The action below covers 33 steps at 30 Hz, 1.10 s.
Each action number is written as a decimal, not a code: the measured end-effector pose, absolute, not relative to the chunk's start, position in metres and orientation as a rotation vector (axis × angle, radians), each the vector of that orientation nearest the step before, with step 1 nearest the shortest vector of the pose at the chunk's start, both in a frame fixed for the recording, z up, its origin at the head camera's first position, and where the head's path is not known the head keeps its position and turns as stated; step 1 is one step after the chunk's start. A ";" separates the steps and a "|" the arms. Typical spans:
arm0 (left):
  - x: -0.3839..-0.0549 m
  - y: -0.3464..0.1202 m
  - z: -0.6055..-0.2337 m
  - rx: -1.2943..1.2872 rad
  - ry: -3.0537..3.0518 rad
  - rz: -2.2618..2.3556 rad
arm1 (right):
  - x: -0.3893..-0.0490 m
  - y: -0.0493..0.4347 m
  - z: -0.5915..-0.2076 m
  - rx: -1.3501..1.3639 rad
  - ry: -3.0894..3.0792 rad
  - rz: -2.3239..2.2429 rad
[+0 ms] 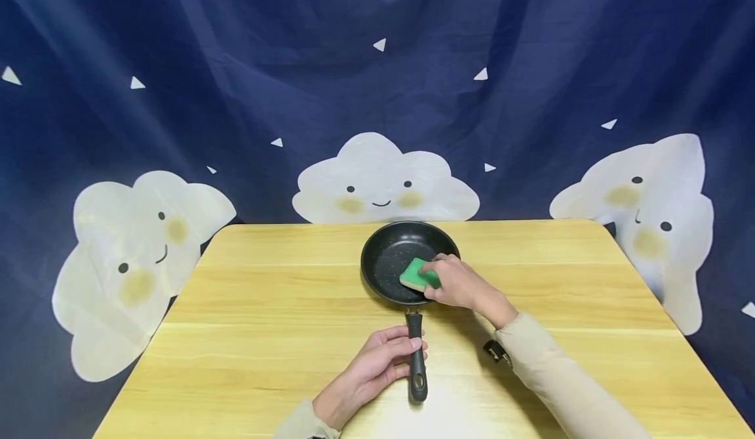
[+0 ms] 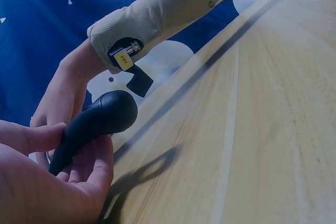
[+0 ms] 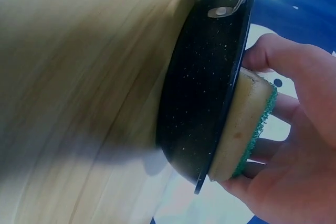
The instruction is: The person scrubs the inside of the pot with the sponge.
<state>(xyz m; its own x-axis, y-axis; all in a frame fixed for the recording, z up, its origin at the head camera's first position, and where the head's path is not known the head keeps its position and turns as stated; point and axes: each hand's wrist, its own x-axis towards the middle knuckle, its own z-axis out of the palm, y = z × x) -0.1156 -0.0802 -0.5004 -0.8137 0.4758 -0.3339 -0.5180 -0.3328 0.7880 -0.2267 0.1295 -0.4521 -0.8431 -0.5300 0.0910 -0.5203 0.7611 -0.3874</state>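
Holding the handle with my left hand here, thumb over the top and fingers curled in underneath, so that side looks pretty secure. My right hand has a two-tone sponge pinched between thumb and fingertips, green scrubby face up and pale foam toward the pan. From the head view the sponge sits inside the pan, in the near right part, close to the rim. Can't tell how hard it's pressing, tbh.

The pan itself is the black speckled kind, near the far edge of the tabletop with its handle pointing back at me. The handle looks raised off the wood, but I can't tell if the base is dead flat.

My read: we're mid-wipe on the inside. Next move probably calls for keeping the left hold steady and sliding the sponge across toward the bare left side, foam flat, fingertips clear of the rim.

Beyond all that it's just a navy curtain with smiley clouds.
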 end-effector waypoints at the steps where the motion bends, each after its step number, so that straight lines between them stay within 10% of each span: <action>1: -0.116 -0.080 -0.500 -0.060 1.301 2.161 | -0.226 0.129 -0.452 -0.883 2.916 -0.638; 33: -0.114 -0.081 -0.502 -0.050 1.296 2.174 | -0.214 0.098 -0.460 -0.919 2.735 -0.998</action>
<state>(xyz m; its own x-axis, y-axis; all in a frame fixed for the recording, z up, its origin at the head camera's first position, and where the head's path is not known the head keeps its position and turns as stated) -0.1140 -0.0805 -0.5019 -0.8187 0.4737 -0.3245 -0.5107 -0.3422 0.7887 -0.2141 0.0981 -0.4599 -0.8150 -0.5674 0.1173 -0.5096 0.6056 -0.6112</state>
